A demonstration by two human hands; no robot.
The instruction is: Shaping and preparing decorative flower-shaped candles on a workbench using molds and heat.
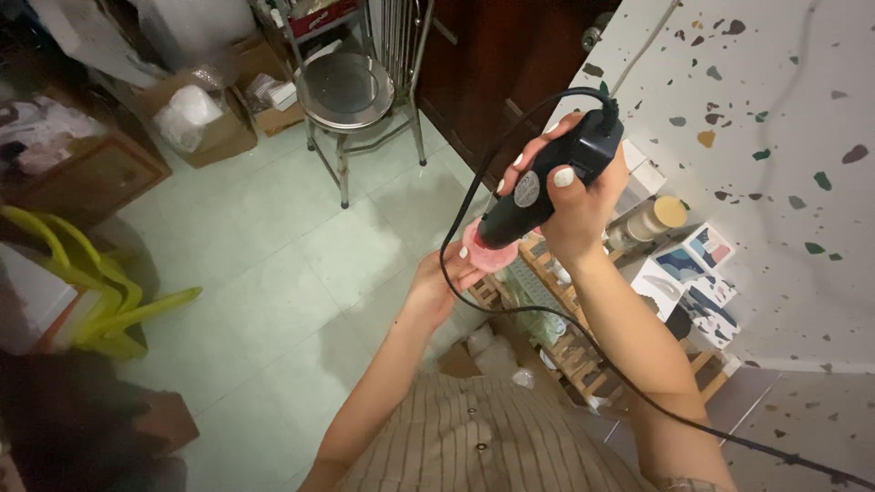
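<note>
My right hand (pixel 572 196) grips a black corded hand tool (pixel 547 182), its nose pointing down and left. The tool's tip presses against a small round pink object (pixel 488 253) that my left hand (pixel 442 281) holds from below. A black cable (pixel 510 310) runs from the top of the tool, loops down under my right forearm and leaves at the lower right. Both hands are raised in front of my striped clothing (pixel 474 437), above the pale green tiled floor (pixel 273 264).
A metal chair (pixel 351 91) with a round seat stands at the top centre. Cardboard boxes (pixel 196 118) sit at the upper left. A yellow plastic piece (pixel 100 292) lies left. A wooden rack (pixel 574 346) with jars and cartons stands under the speckled white counter (pixel 775 137).
</note>
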